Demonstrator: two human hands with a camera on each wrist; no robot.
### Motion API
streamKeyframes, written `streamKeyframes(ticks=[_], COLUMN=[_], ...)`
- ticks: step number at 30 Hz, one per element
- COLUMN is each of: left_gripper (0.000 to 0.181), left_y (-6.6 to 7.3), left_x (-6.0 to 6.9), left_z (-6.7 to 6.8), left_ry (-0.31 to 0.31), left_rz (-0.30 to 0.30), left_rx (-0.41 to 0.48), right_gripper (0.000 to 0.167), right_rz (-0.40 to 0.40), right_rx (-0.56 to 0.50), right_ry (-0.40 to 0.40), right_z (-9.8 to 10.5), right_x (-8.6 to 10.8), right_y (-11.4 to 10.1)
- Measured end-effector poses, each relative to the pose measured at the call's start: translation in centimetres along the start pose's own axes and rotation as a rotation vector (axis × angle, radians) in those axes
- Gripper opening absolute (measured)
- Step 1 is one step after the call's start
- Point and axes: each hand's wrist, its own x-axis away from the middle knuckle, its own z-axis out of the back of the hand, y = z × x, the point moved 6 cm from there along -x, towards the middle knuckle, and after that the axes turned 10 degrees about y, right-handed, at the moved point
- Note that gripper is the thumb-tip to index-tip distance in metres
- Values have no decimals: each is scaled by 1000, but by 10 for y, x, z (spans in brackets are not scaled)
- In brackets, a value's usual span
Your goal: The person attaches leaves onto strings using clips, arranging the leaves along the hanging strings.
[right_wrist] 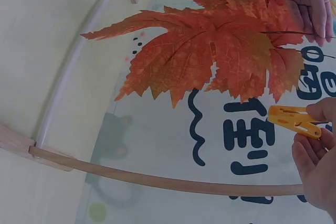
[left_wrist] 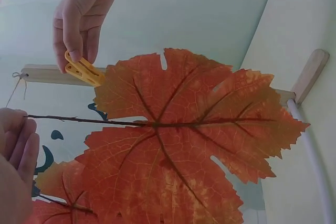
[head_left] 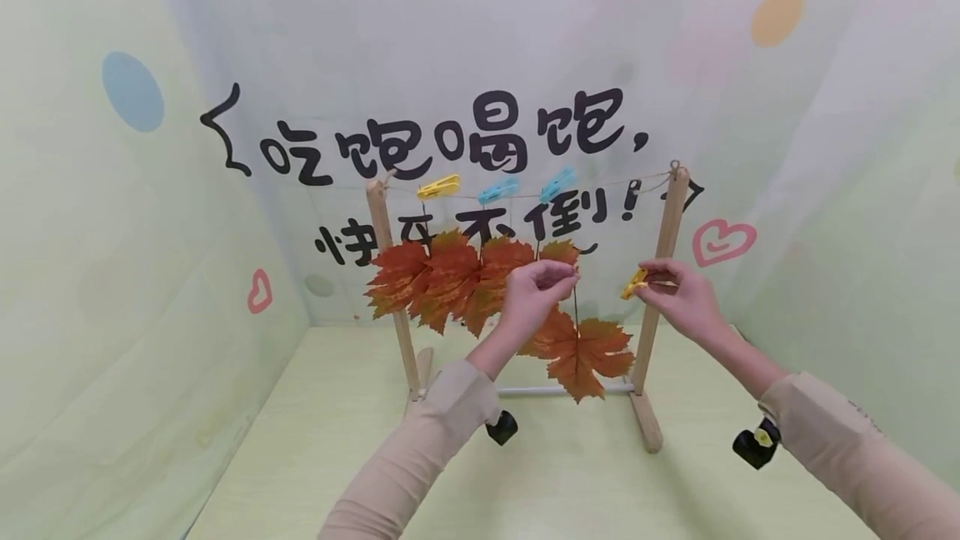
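Note:
My left hand pinches the dark stem of an orange-red artificial maple leaf, which hangs down below the fingers. In the left wrist view that leaf fills the middle, its stem running left to my fingertips. My right hand holds a yellow clothespin between thumb and fingers, near the rack's right post. The right wrist view shows this clothespin apart from the leaf. Several similar leaves hang from the string by one yellow clip and two blue clips.
A wooden rack with a left post, a right post and a white lower bar stands on the pale table. Thin twine runs between the post tops. Behind it is a printed cloth backdrop.

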Motion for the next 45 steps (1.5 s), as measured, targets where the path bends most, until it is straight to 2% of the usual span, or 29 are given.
streamKeyframes(ticks=[4, 6, 12, 18, 23, 30, 38, 41, 45], left_gripper=[19, 19, 17, 15, 15, 15, 15, 15, 16], left_y=[-9, -10, -4, 4, 6, 6, 11, 10, 8], left_x=[-11, -16, -30, -37, -44, -55, -62, -64, -68], left_z=[-7, -10, -19, -28, -33, -39, -45, -47, -46], left_ry=[25, 35, 81, 95, 111, 144, 159, 161, 179], left_rz=[-18, -29, -68, -77, -70, -41, -38, -17, 26], left_rx=[10, 18, 18, 24, 41, 84, 131, 146, 202], right_gripper=[29, 30, 34, 34, 33, 34, 34, 34, 34], right_rz=[45, 54, 64, 77, 78, 98, 85, 81, 86], right_rx=[-4, -1, 31, 24, 6, 23, 43, 24, -59], right_ry=[24, 34, 47, 66, 93, 92, 114, 118, 97], right_z=[8, 11, 20, 27, 36, 43, 47, 48, 48], right_x=[-9, -13, -25, -34, -41, -49, -55, -57, -60], right_y=[-8, -11, -15, -25, -35, -46, -52, -53, -56])
